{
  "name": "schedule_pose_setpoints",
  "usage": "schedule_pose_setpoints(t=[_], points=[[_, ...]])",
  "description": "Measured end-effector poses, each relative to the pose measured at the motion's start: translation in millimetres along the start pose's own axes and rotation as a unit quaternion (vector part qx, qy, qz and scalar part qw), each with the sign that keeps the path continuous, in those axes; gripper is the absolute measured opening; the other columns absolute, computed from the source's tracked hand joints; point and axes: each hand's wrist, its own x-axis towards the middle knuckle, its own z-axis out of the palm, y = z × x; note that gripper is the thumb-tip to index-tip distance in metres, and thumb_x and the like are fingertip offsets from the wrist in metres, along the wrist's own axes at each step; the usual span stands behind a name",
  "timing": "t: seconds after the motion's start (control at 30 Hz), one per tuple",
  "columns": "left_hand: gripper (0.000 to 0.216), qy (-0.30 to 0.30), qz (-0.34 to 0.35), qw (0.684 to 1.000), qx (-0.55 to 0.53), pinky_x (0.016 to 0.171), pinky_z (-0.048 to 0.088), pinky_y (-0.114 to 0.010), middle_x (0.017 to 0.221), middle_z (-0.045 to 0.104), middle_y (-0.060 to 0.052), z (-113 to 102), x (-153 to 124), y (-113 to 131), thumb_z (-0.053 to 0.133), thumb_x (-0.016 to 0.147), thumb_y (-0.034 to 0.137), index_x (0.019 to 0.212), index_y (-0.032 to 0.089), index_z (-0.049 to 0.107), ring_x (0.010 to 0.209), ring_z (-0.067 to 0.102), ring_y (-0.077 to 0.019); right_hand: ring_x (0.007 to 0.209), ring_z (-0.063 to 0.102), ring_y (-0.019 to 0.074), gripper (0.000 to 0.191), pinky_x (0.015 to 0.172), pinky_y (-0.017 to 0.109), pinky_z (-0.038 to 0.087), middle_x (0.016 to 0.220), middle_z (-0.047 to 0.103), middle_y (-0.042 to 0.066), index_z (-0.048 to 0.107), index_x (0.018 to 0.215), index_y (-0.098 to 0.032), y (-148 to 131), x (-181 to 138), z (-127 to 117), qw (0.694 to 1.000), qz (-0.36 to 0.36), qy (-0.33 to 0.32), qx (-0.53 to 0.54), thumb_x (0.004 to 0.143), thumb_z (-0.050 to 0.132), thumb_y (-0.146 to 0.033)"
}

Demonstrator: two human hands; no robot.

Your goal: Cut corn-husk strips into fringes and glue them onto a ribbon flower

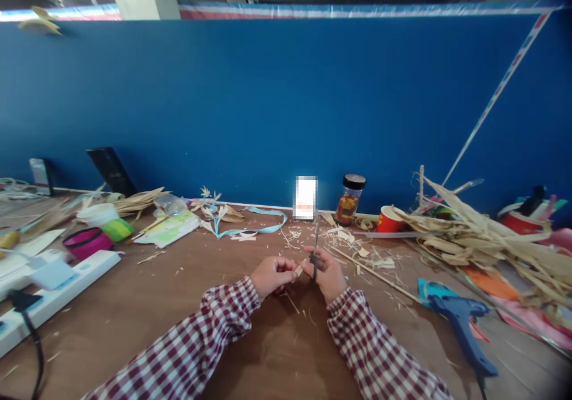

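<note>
My left hand [270,276] is closed in a pinch on a small pale piece of dried husk [299,270] above the brown table. Close by on its right, my right hand [330,276] is wrapped round the dark handles of a pair of scissors [315,251], whose blades point up and away from me. The right thumb and fingertip are at the other end of the husk piece; whether they grip it too, I cannot tell. Thin pale scraps [292,302] lie on the table just below the hands.
A blue glue gun [462,322] and a heap of dried husks [465,233] lie at the right. Behind stand a lidded jar [347,206], a red paper cup [388,220] and a bright phone screen [305,197]. A white power strip [89,272] is at the left.
</note>
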Motion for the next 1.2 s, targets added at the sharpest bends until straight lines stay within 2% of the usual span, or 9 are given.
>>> schedule_pose_setpoints(t=[0.1,0.23,0.37,0.53,0.7,0.8,0.93,1.1,1.2], points=[[0.021,0.042,-0.003,0.999,0.017,0.031,0.023,-0.016,0.045,0.053,0.004,-4.4,3.0,-2.9,0.065,0.059,0.03,0.067,0.012,0.061,0.031,0.034,-0.0032,0.056,0.055,0.0122,0.042,0.051,0.023,0.043,0.064,0.06,-0.002,0.051,0.097,-0.017,1.1,0.0,-0.2,1.0,0.001,0.016,-0.008,0.059,0.067,-0.021],[0.02,0.088,0.032,0.996,-0.014,0.035,0.029,-0.016,0.046,0.051,0.005,-12.9,11.1,-6.7,0.064,0.06,0.03,0.069,0.012,0.06,0.035,0.039,-0.0045,0.053,0.053,0.0112,0.038,0.049,0.022,0.041,0.062,0.058,-0.003,0.052,0.094,-0.017,1.3,-0.3,1.9,1.0,-0.003,0.02,-0.019,0.059,0.066,-0.021],[0.023,0.125,0.047,0.987,-0.092,0.035,0.029,-0.014,0.048,0.051,0.004,-11.5,18.0,-6.4,0.067,0.059,0.031,0.069,0.012,0.059,0.038,0.04,-0.0042,0.051,0.05,0.01,0.037,0.048,0.021,0.039,0.062,0.056,-0.004,0.052,0.093,-0.018,1.3,-0.7,3.6,0.999,-0.009,0.001,-0.038,0.059,0.066,-0.021],[0.027,0.136,0.007,0.965,-0.226,0.031,0.024,-0.012,0.045,0.048,0.006,-0.8,21.0,-1.3,0.072,0.055,0.029,0.071,0.011,0.06,0.034,0.034,-0.0008,0.053,0.049,0.0101,0.036,0.049,0.022,0.039,0.063,0.055,-0.003,0.053,0.096,-0.017,2.2,-1.3,4.6,0.997,-0.024,-0.023,-0.063,0.062,0.064,-0.024],[0.026,0.136,-0.018,0.93,-0.342,0.034,0.032,-0.01,0.06,0.057,0.001,13.7,15.3,-1.6,0.071,0.058,0.028,0.077,0.012,0.062,0.039,0.042,-0.0007,0.056,0.051,0.0104,0.039,0.051,0.022,0.041,0.066,0.057,-0.003,0.054,0.098,-0.019,4.4,-2.3,5.6,1.0,-0.009,0.003,0.006,0.061,0.067,-0.024],[0.025,0.122,-0.046,0.936,-0.328,0.035,0.035,-0.011,0.055,0.056,0.002,21.7,9.1,-5.2,0.072,0.058,0.025,0.078,0.012,0.062,0.04,0.045,-0.0019,0.055,0.052,0.0099,0.041,0.051,0.022,0.041,0.066,0.057,-0.004,0.053,0.099,-0.019,5.3,-2.8,5.9,0.999,-0.008,0.018,0.032,0.062,0.067,-0.026],[0.024,0.114,-0.041,0.942,-0.314,0.035,0.034,-0.01,0.049,0.053,0.004,25.1,6.9,-8.7,0.073,0.056,0.025,0.074,0.013,0.062,0.037,0.043,-0.0012,0.057,0.052,0.0104,0.042,0.052,0.022,0.041,0.066,0.057,-0.003,0.053,0.098,-0.018,3.1,-4.1,7.8,0.999,-0.01,0.02,0.027,0.06,0.069,-0.026],[0.023,0.122,-0.016,0.949,-0.289,0.033,0.033,-0.01,0.044,0.05,0.006,22.0,8.5,-9.0,0.071,0.056,0.029,0.067,0.013,0.058,0.034,0.041,-0.0013,0.057,0.051,0.01,0.041,0.052,0.021,0.039,0.064,0.055,-0.003,0.053,0.098,-0.016,-1.3,-5.6,9.4,0.999,-0.029,0.019,-0.033,0.06,0.068,-0.023],[0.023,0.13,0.01,0.951,-0.28,0.032,0.033,-0.011,0.049,0.054,0.005,18.2,8.6,-9.0,0.07,0.057,0.029,0.068,0.014,0.056,0.035,0.043,-0.0019,0.057,0.051,0.0097,0.04,0.053,0.021,0.039,0.064,0.056,-0.003,0.053,0.097,-0.015,-1.1,-5.5,8.6,0.998,-0.023,0.023,-0.052,0.06,0.067,-0.021]])
